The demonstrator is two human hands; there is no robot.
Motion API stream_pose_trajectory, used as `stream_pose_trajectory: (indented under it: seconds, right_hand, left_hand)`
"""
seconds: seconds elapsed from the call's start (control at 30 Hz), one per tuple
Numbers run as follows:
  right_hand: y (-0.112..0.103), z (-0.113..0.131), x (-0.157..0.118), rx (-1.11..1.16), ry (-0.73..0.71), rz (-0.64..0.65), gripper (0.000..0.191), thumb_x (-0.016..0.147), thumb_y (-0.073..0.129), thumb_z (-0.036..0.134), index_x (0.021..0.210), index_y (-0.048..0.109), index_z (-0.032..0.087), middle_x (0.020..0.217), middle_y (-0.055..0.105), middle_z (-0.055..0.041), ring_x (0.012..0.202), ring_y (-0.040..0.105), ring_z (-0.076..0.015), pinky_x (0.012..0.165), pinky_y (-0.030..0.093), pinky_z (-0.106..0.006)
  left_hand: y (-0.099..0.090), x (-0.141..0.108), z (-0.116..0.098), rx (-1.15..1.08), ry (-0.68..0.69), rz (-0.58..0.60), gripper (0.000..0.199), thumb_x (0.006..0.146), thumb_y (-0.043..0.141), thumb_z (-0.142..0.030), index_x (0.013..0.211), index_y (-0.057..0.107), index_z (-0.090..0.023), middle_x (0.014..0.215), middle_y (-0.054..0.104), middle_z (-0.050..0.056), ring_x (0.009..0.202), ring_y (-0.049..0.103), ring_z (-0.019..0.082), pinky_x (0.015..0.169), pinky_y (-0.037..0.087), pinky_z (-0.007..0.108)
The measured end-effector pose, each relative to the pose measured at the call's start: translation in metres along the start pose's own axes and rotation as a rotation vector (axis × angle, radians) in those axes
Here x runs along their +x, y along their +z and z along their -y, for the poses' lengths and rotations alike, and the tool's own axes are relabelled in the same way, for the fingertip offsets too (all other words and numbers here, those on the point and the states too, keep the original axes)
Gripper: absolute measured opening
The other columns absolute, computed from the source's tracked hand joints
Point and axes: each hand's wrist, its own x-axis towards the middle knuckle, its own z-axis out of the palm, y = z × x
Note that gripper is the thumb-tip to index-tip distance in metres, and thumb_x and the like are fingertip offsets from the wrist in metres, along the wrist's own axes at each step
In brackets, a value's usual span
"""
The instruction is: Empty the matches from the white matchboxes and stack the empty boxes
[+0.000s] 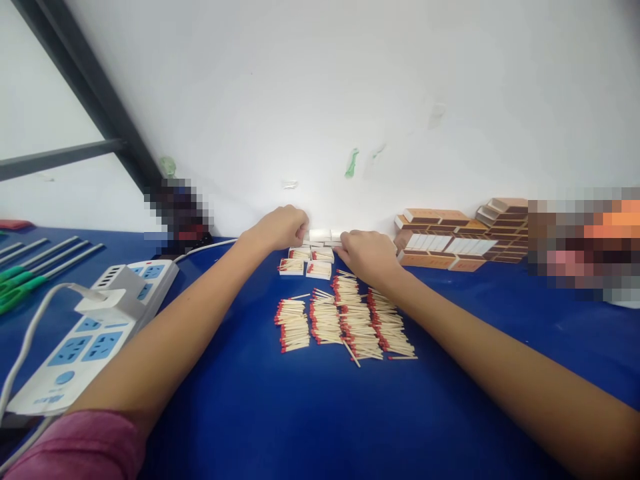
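Observation:
Both my hands are at the wall side of the table, at either end of a small stack of white matchbox trays [320, 235]. My left hand [285, 227] has its fingers curled at the left end of the stack. At the right end, my right hand [367, 253] is closed on the trays, its fingertips partly hidden. Just in front stand several open trays holding red-tipped matches, among them a front tray [319, 269]. Nearer to me, loose matches [357, 320] lie in several rough columns on the blue table [240, 407].
Matchbox sleeves [440, 260] are stacked at right against the white wall [320, 100]. A power strip [100, 340] with a plugged-in charger and white cable lies left, under my forearm. Green-handled tools [30, 280] lie at far left. A blurred-out area covers the far right.

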Motion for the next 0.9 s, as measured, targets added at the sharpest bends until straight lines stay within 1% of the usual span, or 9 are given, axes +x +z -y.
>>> stream_pose_trajectory:
  seconds: [0.2, 0.33, 0.6, 0.77, 0.9]
  right_hand:
    - [0.002, 0.001, 0.0, 0.014, -0.005, -0.017, 0.037, 0.107, 0.049, 0.043, 0.113, 0.074, 0.016, 0.102, 0.077, -0.0159, 0.09, 0.069, -0.0277, 0.066, 0.033, -0.033]
    - [0.005, 0.003, 0.002, 0.021, 0.003, -0.01, 0.035, 0.106, 0.05, 0.041, 0.113, 0.074, 0.016, 0.103, 0.077, -0.017, 0.089, 0.069, -0.0277, 0.067, 0.034, -0.033]
    - [0.003, 0.005, 0.002, 0.028, 0.015, -0.002, 0.035, 0.107, 0.049, 0.038, 0.114, 0.074, 0.015, 0.105, 0.077, -0.0169, 0.093, 0.07, -0.0287, 0.069, 0.038, -0.034]
    - [0.002, 0.007, 0.001, 0.035, 0.015, 0.0, 0.035, 0.107, 0.048, 0.038, 0.114, 0.074, 0.015, 0.105, 0.077, -0.0174, 0.093, 0.071, -0.0284, 0.07, 0.039, -0.033]
    - [0.003, 0.007, 0.001, 0.047, 0.014, -0.001, 0.035, 0.107, 0.048, 0.037, 0.112, 0.074, 0.015, 0.104, 0.077, -0.017, 0.091, 0.07, -0.0275, 0.069, 0.037, -0.033]
  left_hand:
    - [0.004, 0.002, 0.002, 0.023, 0.015, -0.012, 0.011, 0.068, 0.07, -0.009, 0.074, 0.071, -0.018, 0.076, 0.071, 0.003, 0.066, 0.059, 0.016, 0.061, 0.036, 0.029]
    - [0.004, 0.002, 0.001, 0.036, 0.014, -0.009, 0.006, 0.071, 0.075, -0.017, 0.074, 0.07, -0.019, 0.078, 0.071, 0.003, 0.067, 0.059, 0.016, 0.061, 0.035, 0.029]
    - [0.008, 0.003, -0.005, 0.113, -0.041, -0.029, 0.014, 0.078, 0.078, -0.03, 0.077, 0.07, -0.019, 0.079, 0.07, 0.005, 0.072, 0.063, 0.019, 0.065, 0.037, 0.03]
    - [0.01, 0.004, -0.01, 0.153, -0.06, -0.045, 0.015, 0.079, 0.077, -0.032, 0.077, 0.07, -0.019, 0.081, 0.07, 0.006, 0.076, 0.065, 0.022, 0.066, 0.039, 0.031]
    - [0.011, 0.004, -0.01, 0.161, -0.057, -0.039, 0.012, 0.078, 0.076, -0.031, 0.079, 0.07, -0.019, 0.084, 0.071, 0.007, 0.079, 0.066, 0.023, 0.067, 0.04, 0.031]
